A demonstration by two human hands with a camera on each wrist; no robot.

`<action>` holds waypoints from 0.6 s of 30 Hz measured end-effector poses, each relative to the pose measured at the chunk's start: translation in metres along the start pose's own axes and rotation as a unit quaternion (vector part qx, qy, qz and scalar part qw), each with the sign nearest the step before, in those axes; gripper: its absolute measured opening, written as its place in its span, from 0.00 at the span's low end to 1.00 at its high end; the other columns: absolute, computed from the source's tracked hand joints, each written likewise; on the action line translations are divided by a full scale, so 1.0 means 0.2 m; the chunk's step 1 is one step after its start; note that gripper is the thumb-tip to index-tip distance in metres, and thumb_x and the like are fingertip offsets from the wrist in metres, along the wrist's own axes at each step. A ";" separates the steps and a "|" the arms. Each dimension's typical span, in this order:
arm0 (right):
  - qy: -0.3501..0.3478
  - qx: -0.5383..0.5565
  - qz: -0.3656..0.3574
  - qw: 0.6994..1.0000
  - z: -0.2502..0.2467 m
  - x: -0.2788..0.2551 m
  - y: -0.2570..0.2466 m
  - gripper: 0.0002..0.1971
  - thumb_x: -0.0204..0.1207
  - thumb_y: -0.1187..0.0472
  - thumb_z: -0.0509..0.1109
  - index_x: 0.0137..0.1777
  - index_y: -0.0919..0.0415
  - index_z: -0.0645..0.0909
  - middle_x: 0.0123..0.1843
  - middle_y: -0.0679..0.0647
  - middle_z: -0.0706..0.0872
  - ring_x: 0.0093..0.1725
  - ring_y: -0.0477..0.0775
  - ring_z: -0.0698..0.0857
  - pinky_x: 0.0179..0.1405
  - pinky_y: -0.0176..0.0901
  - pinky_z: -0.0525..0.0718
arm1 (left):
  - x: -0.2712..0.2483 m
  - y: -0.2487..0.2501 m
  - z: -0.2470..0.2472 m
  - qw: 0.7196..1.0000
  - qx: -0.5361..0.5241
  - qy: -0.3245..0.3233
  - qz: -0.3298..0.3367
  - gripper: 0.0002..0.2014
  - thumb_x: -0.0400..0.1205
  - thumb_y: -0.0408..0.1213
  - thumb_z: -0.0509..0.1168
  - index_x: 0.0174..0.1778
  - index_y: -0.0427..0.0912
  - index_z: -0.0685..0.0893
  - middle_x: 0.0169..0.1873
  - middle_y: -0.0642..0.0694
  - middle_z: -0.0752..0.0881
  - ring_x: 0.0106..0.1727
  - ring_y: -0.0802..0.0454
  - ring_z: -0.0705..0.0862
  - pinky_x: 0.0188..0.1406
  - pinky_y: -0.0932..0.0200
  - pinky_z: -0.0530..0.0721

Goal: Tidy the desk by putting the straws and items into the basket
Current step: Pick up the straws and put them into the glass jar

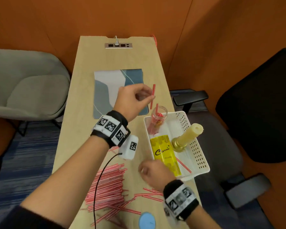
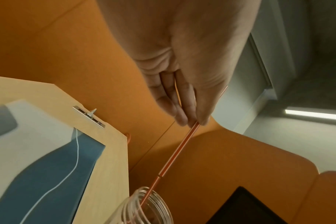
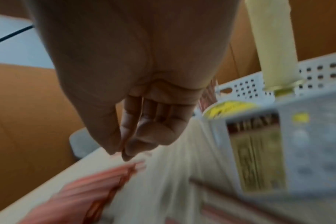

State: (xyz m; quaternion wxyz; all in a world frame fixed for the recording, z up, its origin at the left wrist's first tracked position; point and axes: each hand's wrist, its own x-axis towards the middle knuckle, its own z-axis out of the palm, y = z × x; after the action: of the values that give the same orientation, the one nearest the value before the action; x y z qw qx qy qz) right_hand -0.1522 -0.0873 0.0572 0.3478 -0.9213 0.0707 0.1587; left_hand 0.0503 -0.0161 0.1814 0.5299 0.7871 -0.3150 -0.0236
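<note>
Orange booth walls close in a narrow wooden desk (image 1: 89,90), where a grey-and-blue mat (image 1: 106,90) lies toward the far end and a socket strip (image 1: 118,45) sits at the back edge.

At the desk's right edge stands a white perforated basket (image 1: 200,156). Inside it a clear glass jar (image 1: 158,117) leans at the far end with red-and-white straws in it, one standing up out of its mouth. Beside the jar lies a yellow packet (image 1: 165,154) printed "Carrie", a cream candle on a gold holder (image 1: 186,134) lies tilted across the basket with its tip over the right wall, and a loose straw (image 1: 183,164) lies on the basket floor next to the packet.

The left hand (image 1: 130,100) hovers above the mat's right side, just beyond the jar, thumb and fingertips (image 2: 182,119) pinching a single striped straw (image 1: 153,95); in the left wrist view its lower end lines up with the jar mouth (image 2: 144,201).

The right hand (image 1: 155,172) hangs over the desk just beside the basket's near corner, blurred, fingers (image 3: 142,139) loosely curled with thumb close to them; whether it holds anything I cannot tell.

A large heap of straws (image 1: 109,189) covers the near desk, and a light blue round object (image 1: 147,220) sits at the near edge.
</note>
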 end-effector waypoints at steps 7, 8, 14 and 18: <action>-0.117 -0.116 -0.039 0.985 0.32 -0.06 0.06 0.12 0.72 0.59 0.69 0.55 0.54 0.85 0.53 0.56 0.87 0.55 0.62 0.84 0.59 0.53 0.82 | 0.14 -0.08 0.25 0.993 0.053 -0.101 -0.034 0.05 0.74 0.39 0.78 0.40 0.49 0.88 0.30 0.58 0.89 0.33 0.66 0.85 0.41 0.70 0.81; -0.116 -0.128 -0.043 0.984 0.34 -0.05 0.06 0.13 0.72 0.60 0.69 0.56 0.54 0.85 0.54 0.57 0.86 0.55 0.63 0.83 0.59 0.53 0.81 | 0.13 -0.10 0.27 0.991 0.066 -0.111 -0.037 0.05 0.74 0.38 0.78 0.40 0.49 0.89 0.30 0.57 0.89 0.33 0.66 0.86 0.41 0.70 0.81; -0.122 -0.171 -0.047 0.977 0.43 -0.02 0.08 0.18 0.69 0.58 0.74 0.60 0.55 0.82 0.56 0.58 0.82 0.53 0.65 0.84 0.57 0.56 0.81 | 0.03 -0.26 0.27 0.988 0.088 -0.116 -0.045 0.13 0.72 0.29 0.74 0.50 0.48 0.90 0.38 0.53 0.88 0.38 0.58 0.86 0.42 0.68 0.84; -0.143 -0.149 -0.038 0.978 0.48 -0.03 0.10 0.13 0.72 0.58 0.74 0.57 0.54 0.85 0.57 0.57 0.81 0.55 0.63 0.84 0.55 0.53 0.82 | -0.10 -0.35 0.15 0.992 0.067 -0.076 -0.082 0.15 0.72 0.25 0.69 0.51 0.46 0.89 0.38 0.50 0.88 0.37 0.57 0.84 0.39 0.71 0.81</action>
State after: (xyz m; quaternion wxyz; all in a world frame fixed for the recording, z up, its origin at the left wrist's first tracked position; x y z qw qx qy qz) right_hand -0.1865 -0.0387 -0.0198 0.2190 -0.9326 -0.0392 0.2840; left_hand 0.0564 -0.0140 0.1039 0.4471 0.8395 -0.2899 -0.1056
